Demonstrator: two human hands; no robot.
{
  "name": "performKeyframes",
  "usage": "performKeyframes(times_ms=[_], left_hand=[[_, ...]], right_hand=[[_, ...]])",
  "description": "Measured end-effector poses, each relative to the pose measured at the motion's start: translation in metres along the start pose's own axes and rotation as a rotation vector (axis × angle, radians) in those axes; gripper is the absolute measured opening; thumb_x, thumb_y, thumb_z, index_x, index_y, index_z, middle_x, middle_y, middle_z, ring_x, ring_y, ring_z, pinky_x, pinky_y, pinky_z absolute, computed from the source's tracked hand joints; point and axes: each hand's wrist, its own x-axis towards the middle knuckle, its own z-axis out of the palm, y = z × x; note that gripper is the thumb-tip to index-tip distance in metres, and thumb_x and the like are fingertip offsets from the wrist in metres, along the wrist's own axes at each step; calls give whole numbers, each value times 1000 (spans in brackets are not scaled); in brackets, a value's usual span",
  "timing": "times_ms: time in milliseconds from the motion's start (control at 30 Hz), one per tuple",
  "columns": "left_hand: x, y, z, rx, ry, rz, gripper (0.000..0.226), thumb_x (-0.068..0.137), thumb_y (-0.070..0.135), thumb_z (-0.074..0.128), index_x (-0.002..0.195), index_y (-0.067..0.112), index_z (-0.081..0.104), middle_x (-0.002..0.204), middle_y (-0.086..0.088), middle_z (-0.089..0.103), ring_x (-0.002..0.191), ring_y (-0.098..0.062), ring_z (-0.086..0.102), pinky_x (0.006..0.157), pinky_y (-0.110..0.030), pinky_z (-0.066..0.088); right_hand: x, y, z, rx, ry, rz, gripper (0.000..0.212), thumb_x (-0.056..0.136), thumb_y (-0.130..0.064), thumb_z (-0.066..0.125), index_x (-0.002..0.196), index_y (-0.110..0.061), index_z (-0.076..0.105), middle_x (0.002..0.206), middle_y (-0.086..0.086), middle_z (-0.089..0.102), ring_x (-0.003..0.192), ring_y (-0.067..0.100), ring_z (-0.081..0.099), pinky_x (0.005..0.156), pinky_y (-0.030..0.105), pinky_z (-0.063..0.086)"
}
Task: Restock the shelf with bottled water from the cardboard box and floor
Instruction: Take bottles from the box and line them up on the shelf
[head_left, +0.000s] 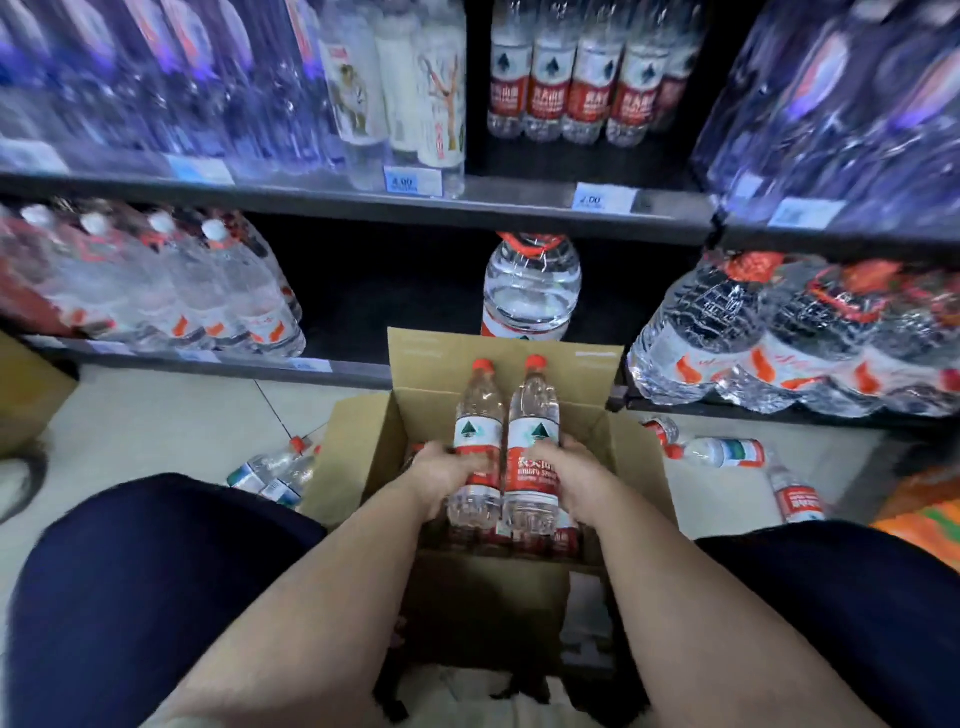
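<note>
As seen from the head camera, left hand (444, 470) and right hand (574, 475) each grasp a water bottle (535, 441) above the cardboard box (382, 441) | risk: wet-looking plastic slipping during the lift to the shelf (519, 205).

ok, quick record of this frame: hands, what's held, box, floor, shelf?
left hand: grips a red-capped bottle, roughly upright
right hand: grips a second bottle, touching the first
box: open, flaps up, more bottles inside
floor: loose bottles lying on both sides of the box
shelf: matching bottles on upper level; big jug on lower level behind the box
</note>
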Motion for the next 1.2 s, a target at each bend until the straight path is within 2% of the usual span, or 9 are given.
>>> performKeyframes(times_ms=[100, 233, 300, 367, 533, 700, 867, 1033, 1200], left_hand=[[-29, 22, 4, 41, 83, 118, 56, 55, 17, 90, 97, 10, 54, 93, -9, 70, 80, -23, 72, 72, -39, 60], [-62, 51, 8, 66, 125, 294, 44, 62, 15, 88, 96, 7, 61, 88, -7, 71, 69, -11, 68, 58, -25, 56], [-81, 68, 10, 97, 166, 387, 33, 65, 16, 86, 92, 9, 68, 83, -2, 71, 64, -4, 63, 50, -15, 48], [-95, 87, 12, 97, 212, 483, 41, 65, 16, 86, 99, 9, 64, 86, -2, 69, 69, -5, 62, 55, -14, 45], [-116, 145, 17, 28, 232, 635, 60, 61, 11, 85, 108, 16, 49, 95, -1, 65, 85, -15, 66, 79, -35, 56], [-111, 208, 25, -27, 219, 685, 56, 61, 13, 86, 102, 18, 48, 90, 2, 66, 82, -12, 66, 78, -34, 55], [-69, 260, 36, -37, 211, 645, 72, 41, 35, 89, 103, 18, 57, 89, 0, 72, 80, -16, 72, 80, -42, 58], [-25, 314, 47, -69, 227, 655, 75, 40, 34, 88, 104, 19, 52, 90, 0, 72, 80, -16, 71, 81, -43, 58], [15, 363, 53, -67, 269, 709, 63, 57, 20, 89, 107, 15, 51, 93, -1, 70, 80, -13, 68, 72, -32, 55]], right_hand=[[-36, -22, -4, -42, 0, -67, 35, 78, -4, 73, 106, -13, 55, 98, 19, 70, 80, 33, 70, 73, 45, 59], [-71, -50, -17, -88, 25, -235, 69, 54, -20, 86, 115, -24, 54, 112, 10, 70, 102, 32, 67, 96, 55, 49], [-94, -68, -21, -59, 45, -332, 59, 66, -10, 81, 117, -20, 53, 109, 12, 70, 97, 31, 69, 90, 51, 54], [-118, -90, -22, -33, 82, -422, 55, 73, -1, 77, 120, -12, 51, 107, 16, 69, 91, 33, 70, 81, 47, 58], [-142, -153, -26, -16, 84, -569, 53, 75, 0, 76, 118, -15, 48, 103, 12, 69, 83, 28, 71, 65, 39, 59], [-126, -204, -33, 50, 70, -643, 54, 73, -3, 78, 118, -17, 51, 105, 12, 71, 90, 30, 72, 81, 46, 59], [-92, -246, -39, 127, 89, -638, 55, 71, -8, 81, 117, -18, 53, 105, 11, 71, 89, 29, 72, 78, 44, 59], [-49, -297, -54, 161, 138, -664, 57, 71, -2, 80, 120, -13, 52, 106, 13, 70, 91, 32, 70, 82, 49, 58], [-6, -347, -66, 124, 146, -722, 54, 73, 2, 77, 118, -13, 52, 106, 9, 69, 95, 27, 69, 87, 45, 56]])
